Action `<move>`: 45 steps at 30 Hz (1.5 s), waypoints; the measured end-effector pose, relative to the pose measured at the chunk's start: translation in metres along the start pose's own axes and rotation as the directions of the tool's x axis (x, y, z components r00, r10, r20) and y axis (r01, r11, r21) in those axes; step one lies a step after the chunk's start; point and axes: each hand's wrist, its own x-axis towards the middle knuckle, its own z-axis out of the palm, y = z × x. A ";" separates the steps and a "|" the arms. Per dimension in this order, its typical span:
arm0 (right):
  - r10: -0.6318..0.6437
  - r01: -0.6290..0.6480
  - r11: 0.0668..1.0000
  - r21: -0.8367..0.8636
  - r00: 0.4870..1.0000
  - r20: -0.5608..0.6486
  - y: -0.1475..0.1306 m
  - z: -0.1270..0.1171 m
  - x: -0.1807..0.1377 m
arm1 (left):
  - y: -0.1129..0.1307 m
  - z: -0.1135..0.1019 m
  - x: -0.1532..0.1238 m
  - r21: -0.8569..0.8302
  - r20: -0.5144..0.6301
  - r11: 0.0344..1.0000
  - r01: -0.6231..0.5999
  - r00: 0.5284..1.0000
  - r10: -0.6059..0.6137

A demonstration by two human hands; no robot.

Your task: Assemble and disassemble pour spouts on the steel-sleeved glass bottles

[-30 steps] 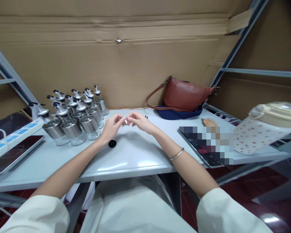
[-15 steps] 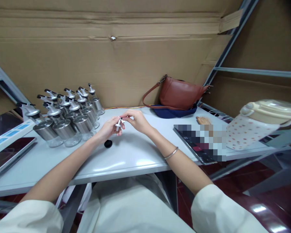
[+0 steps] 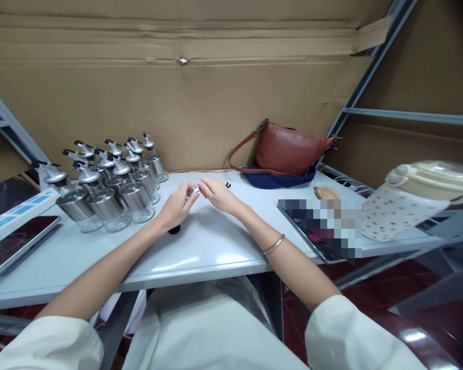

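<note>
Over the middle of the grey table point(image 3: 216, 252), my left hand point(image 3: 176, 206) and my right hand point(image 3: 216, 192) meet fingertip to fingertip. Both pinch a small silver-white spout part point(image 3: 195, 190) between them. A black round cap point(image 3: 174, 229) lies on the table just under my left wrist, partly hidden. Two tiny black rings point(image 3: 227, 184) lie beyond my right hand. Several glass bottles with steel collars and spout tops point(image 3: 111, 182) stand in a cluster to the left of my hands.
A brown leather bag point(image 3: 289, 151) rests on a blue cloth at the back. A cream spotted kettle-like jug point(image 3: 416, 198) stands right, a dark tablet point(image 3: 316, 234) before it. A power strip point(image 3: 11, 218) and another tablet point(image 3: 19, 241) lie left. Cardboard lines the back wall.
The small part was held upright in my left fingers half a second ago; now both hands pinch it lower and closer together. The view shifted slightly.
</note>
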 end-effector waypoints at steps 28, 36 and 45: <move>0.022 0.002 0.865 0.502 0.999 -0.041 0.007 -0.002 0.006 | 0.003 -0.008 0.009 -0.458 0.091 0.828 0.324 0.943 -0.319; -0.093 0.145 0.920 0.363 0.983 -0.158 0.005 -0.003 0.004 | 0.006 -0.013 0.009 -0.701 0.361 0.427 0.572 0.800 -0.478; -0.022 0.020 0.999 -0.025 0.995 -0.096 -0.002 -0.006 0.002 | 0.000 -0.008 0.007 -0.444 0.109 0.843 0.302 0.953 -0.284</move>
